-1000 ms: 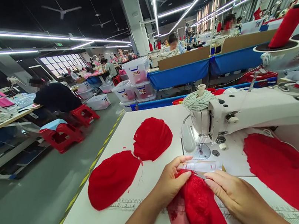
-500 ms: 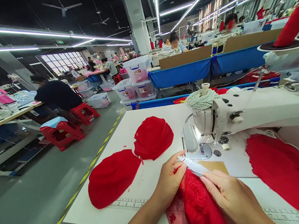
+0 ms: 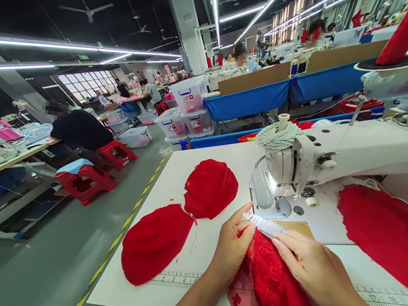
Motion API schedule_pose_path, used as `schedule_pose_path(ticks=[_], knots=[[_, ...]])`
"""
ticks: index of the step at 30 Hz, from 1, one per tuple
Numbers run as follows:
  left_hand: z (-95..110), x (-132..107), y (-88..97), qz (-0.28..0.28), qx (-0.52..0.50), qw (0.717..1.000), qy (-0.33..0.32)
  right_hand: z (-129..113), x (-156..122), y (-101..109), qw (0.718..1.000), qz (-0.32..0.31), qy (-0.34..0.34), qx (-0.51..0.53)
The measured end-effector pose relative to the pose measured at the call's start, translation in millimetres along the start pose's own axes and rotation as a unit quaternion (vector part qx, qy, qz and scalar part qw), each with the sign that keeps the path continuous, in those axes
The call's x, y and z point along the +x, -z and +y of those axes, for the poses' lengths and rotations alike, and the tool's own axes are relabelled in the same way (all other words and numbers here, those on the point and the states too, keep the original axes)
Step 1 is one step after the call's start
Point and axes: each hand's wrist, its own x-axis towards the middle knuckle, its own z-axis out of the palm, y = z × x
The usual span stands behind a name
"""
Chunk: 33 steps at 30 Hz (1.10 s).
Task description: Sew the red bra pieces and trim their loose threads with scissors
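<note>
Just in front of the sewing machine's needle area, my left hand (image 3: pixel 233 247) pinches the top of a red lace garment piece (image 3: pixel 270 285), thumb against fingers. A narrow white strip (image 3: pixel 263 224) with small red marks spans from my left fingertips to my right hand (image 3: pixel 308 260). My right hand is closed on the strip's other end; whether a small tool is also in it, I cannot tell. The red cloth hangs down between my forearms over the table's front edge, with a sheer part on its left. The sewing machine (image 3: pixel 357 150) has its lamp lit.
Two rounded red fabric pieces (image 3: pixel 210 190) lie left on the white table (image 3: pixel 137 294), among thread scraps. A larger red fabric piece (image 3: pixel 387 234) lies at right under the machine arm. Printed rulers (image 3: pixel 185 278) run along the front. Red thread cones (image 3: pixel 405 37) stand upper right; co-workers sit beyond.
The view has shifted very slightly. Both hands, the white strip and the red garment piece keep nearly the same pose and place.
</note>
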Motion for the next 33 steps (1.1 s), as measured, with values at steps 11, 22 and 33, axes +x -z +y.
schedule_pose_path(ticks=[11, 22, 33], knots=[[0.7, 0.3, 0.4, -0.023, 0.013, 1.000, -0.013, -1.5, 2.6, -2.0, 1.000, 0.019, 0.018, -0.002], [0.7, 0.9, 0.9, -0.003, -0.017, 1.000, -0.002, 8.5, -4.5, -1.7, 0.994, 0.087, 0.017, 0.063], [5.7, -2.8, 0.3, -0.057, -0.036, 0.998, 0.005, 14.2, -1.6, -5.9, 0.983, 0.174, 0.039, 0.050]])
